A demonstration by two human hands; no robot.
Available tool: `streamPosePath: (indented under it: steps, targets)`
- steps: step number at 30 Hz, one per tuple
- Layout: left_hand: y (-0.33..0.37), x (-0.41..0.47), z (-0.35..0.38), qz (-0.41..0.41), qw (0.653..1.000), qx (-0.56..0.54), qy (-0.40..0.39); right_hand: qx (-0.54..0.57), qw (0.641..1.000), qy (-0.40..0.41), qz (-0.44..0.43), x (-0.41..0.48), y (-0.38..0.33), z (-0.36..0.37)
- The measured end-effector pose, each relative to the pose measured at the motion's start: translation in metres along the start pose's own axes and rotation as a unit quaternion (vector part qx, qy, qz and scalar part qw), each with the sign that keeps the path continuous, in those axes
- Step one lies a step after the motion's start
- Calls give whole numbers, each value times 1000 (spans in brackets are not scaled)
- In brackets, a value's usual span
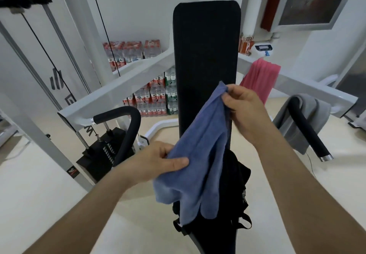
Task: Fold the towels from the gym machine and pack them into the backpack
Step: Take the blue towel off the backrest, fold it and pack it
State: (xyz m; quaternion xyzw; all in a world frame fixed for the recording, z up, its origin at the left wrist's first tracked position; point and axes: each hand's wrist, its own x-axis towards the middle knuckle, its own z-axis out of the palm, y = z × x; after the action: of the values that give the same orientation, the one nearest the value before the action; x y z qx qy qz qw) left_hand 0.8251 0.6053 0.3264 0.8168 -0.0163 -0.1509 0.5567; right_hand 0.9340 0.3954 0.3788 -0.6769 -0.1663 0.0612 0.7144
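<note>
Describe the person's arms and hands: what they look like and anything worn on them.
The left hand and right hand are bare: no gloves, and no rings show. The left forearm and right forearm are uncovered right to the picture's lower edge, with no sleeves, watch, bracelet or wristband in view.

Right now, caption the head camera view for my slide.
Left hand and right hand hold a blue towel over the black backpack; pink towel and grey towel hang on the gym machine.
</note>
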Motion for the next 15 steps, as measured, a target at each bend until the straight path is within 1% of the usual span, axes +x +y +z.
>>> streamPosePath:
  steps: [1, 2, 3, 4, 5, 6, 8, 10, 11, 12, 13, 14, 15]
  targets:
    - [-4, -6, -7, -23, 992, 114, -40, -31, 999, 36, -10, 10, -3, -6]
    - [-7, -12, -12, -41, 971, 227, -63, -84, 994, 67, -26, 19, -5, -10]
    - [-8, -16, -15, -52, 936, 342, -66, -140, 985, 88, -45, 27, -5, -12]
    - [-6, -19, -19, -48, 889, 453, -48, -189, 975, 100, -64, 33, -4, -11]
    - [-3, -21, -22, -26, 841, 540, -10, -217, 967, 111, -78, 37, 0, -10]
    - [1, -25, -27, 4, 806, 590, 38, -226, 963, 123, -83, 41, 5, -9]
    - [2, -32, -42, 79, 756, 638, 123, -228, 960, 146, -70, 42, 15, -10]
    - [-1, -39, -58, 149, 699, 678, 169, -249, 958, 138, -45, 41, 24, -15]
    - [-3, -44, -63, 169, 681, 685, 197, -259, 957, 127, -32, 40, 27, -18]
    - [-3, -48, -67, 168, 678, 684, 208, -257, 959, 116, -16, 39, 29, -20]
    - [-1, -51, -69, 158, 690, 675, 210, -231, 967, 110, 3, 37, 30, -20]
    - [-1, -54, -71, 152, 712, 652, 213, -182, 977, 107, 27, 34, 29, -18]
    - [0, -56, -73, 146, 744, 612, 225, -121, 986, 108, 49, 30, 28, -15]
